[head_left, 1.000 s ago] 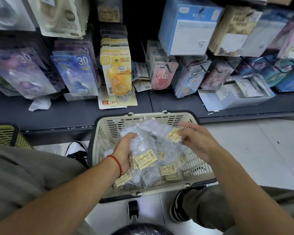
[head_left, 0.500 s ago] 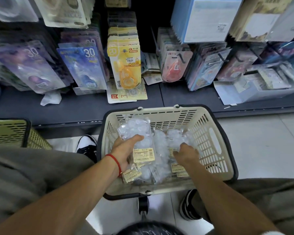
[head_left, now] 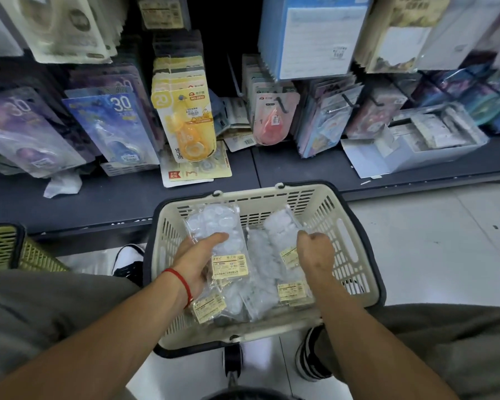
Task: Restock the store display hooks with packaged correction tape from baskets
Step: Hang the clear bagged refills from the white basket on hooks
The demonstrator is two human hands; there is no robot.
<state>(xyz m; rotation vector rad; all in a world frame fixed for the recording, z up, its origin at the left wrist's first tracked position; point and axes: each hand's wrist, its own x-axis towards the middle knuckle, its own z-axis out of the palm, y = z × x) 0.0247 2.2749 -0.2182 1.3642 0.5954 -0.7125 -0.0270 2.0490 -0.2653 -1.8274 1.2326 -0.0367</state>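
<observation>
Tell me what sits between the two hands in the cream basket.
In the head view, loose clear packs of correction tape lie between the left hand and right hand, inside the basket.

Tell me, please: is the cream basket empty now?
No, the cream basket holds several clear packets, and each hand, left and right, grips one.

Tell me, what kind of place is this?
Most likely a stationery shop. Carded correction tape packs hang on display hooks above a dark shelf, and a shopping basket on the floor holds clear packs with price labels.
</observation>
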